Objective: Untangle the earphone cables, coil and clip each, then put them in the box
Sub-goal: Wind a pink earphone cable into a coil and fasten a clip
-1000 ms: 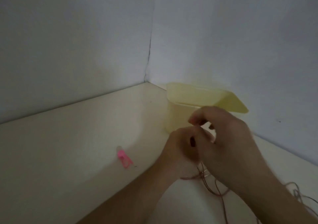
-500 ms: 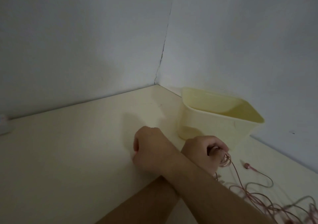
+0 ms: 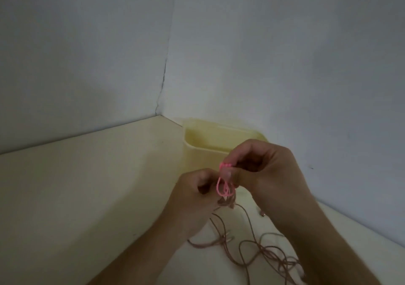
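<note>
Right hand [image 3: 269, 175]: raised above the table, in front of the box; thumb and forefinger pinch the top of a pink clip; other fingers curled in.
Left hand [image 3: 197, 195]: just left of the right hand, lower; fingers curled round a small bundle of cable, grasping it. The bundle itself is mostly hidden in the fist.
Clip [image 3: 223, 184]: bright pink, thin loop shape, hangs between the two hands; its upper end is at the right fingertips, its lower loops sit at the left hand's knuckles. Whether it is already round the cable, cannot tell.
Cable [image 3: 252, 249]: pinkish-brown earphone lead; runs down out of the left fist and lies in loose loops and crossings on the table, below and between the forearms, trailing off to the lower right edge.
Earbud [image 3: 262, 214]: small piece lying on the table just under the right wrist; blurred.
Box [image 3: 203, 153]: pale yellow, open top, rounded corners; stands on the table in the corner, against the right wall, directly behind the hands. Right hand covers part of its near rim. What it holds cannot be seen.
Table [image 3: 87, 186]: cream surface.
Walls [image 3: 87, 54]: plain grey-white, meeting at a seam above the box.
Light: dim; detail soft.
</note>
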